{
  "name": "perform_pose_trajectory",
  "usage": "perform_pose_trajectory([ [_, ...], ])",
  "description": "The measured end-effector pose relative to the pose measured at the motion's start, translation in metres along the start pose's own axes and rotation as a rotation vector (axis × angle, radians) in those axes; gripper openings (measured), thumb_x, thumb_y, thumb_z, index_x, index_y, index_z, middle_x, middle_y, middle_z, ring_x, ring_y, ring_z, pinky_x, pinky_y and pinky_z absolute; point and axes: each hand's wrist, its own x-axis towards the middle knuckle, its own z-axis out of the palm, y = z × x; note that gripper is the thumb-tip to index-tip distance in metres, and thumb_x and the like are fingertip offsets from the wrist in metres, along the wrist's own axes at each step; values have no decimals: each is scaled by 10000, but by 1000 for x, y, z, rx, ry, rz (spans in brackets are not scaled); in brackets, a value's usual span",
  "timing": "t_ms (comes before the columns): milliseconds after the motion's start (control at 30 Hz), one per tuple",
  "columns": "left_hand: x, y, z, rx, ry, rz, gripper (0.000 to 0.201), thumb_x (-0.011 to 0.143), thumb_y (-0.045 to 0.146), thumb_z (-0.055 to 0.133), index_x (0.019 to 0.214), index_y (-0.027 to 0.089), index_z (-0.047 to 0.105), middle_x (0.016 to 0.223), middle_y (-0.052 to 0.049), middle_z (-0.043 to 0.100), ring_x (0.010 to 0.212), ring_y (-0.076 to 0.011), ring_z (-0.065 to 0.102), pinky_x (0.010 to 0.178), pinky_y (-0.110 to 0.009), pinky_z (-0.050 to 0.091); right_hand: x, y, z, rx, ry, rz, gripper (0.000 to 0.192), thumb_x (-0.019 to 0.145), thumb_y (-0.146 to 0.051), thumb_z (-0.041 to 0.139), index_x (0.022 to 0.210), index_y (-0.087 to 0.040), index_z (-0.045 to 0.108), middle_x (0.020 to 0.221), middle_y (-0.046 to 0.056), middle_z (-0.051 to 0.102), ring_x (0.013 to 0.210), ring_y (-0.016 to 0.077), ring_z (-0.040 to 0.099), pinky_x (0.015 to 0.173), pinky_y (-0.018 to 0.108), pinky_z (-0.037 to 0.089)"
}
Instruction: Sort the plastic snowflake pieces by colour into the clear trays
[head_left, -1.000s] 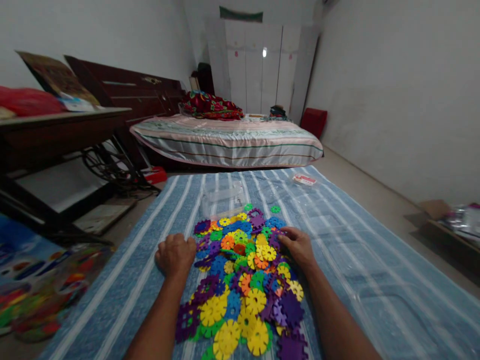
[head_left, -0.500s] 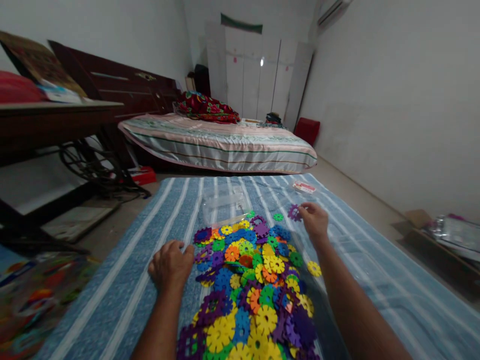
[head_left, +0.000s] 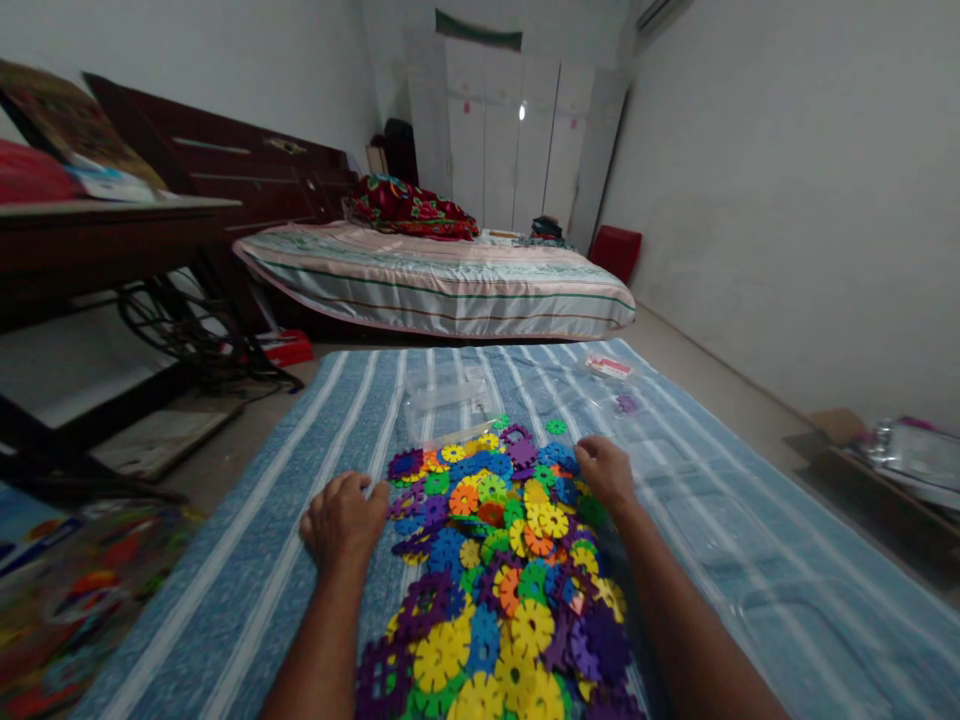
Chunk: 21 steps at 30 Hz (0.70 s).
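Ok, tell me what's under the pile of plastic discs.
The pile of plastic discs lies on a blue striped cloth; both hands rest at its edges. Whatever lies beneath the cloth is covered.

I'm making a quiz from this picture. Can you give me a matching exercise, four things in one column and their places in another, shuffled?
Things:
1. left hand
2. right hand
3. lone purple piece
4. clear plastic box

Places:
A. at the right edge of the heap of pieces
B. just beyond the heap's far end
C. apart on the striped cloth, far right of the heap
D. at the left edge of the heap

Pairs: 1-D, 2-A, 3-C, 4-B
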Motion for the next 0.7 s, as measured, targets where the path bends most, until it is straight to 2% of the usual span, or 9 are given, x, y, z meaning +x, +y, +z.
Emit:
perform_pose_trajectory([
  [133, 1, -1, 2, 19, -2, 13, 326, 874, 357, 467, 1037, 169, 678, 1272, -125, 623, 1130, -337, 567, 961, -480, 429, -20, -1, 16, 6, -64, -25, 336, 817, -392, 458, 859, -188, 722, 881, 83, 704, 830, 218, 616, 741, 305, 419],
  [300, 1, 0, 3, 42, -11, 28, 301, 865, 342, 475, 1020, 185, 680, 1297, -106, 616, 1153, -318, 558, 977, -447, 423, -24, -4, 15, 145, -37, -46, 334, 789, -432, 488, 767, -188, 716, 821, 69, 687, 802, 212, 604, 755, 317, 427],
  [433, 4, -2, 4, 26, -10, 42, 308, 854, 349, 470, 1001, 188, 687, 1290, -105, 622, 1163, -319, 557, 986, -438, 424, -20, -7, 10, 408, -62, 71, 354, 751, -501, 573, 667, -188, 713, 669, 39, 668, 662, 188, 594, 644, 291, 437],
  [567, 9, -6, 10, -55, 17, 53, 271, 831, 350, 487, 912, 207, 702, 1250, -89, 652, 1159, -304, 571, 1006, -419, 423, -15, -6, 6, 661, -89, 213, 470, 703, -615, 643, 592, -163, 706, 570, 51, 650, 576, 184, 576, 569, 288, 445],
  [633, 10, -6, 13, -135, 8, 82, 288, 834, 356, 484, 962, 216, 702, 1217, -75, 674, 1157, -273, 585, 1019, -383, 423, -14, -6, 5, 712, -84, 238, 509, 679, -656, 660, 572, -160, 702, 556, 56, 647, 561, 180, 570, 559, 287, 451],
  [700, 9, -5, 17, -222, -22, 116, 360, 842, 366, 475, 1103, 214, 672, 1213, -70, 681, 1154, -249, 599, 1017, -359, 435, -14, -6, 5, 719, -82, 243, 518, 657, -670, 676, 574, -160, 707, 551, 56, 644, 557, 178, 569, 554, 287, 451],
])
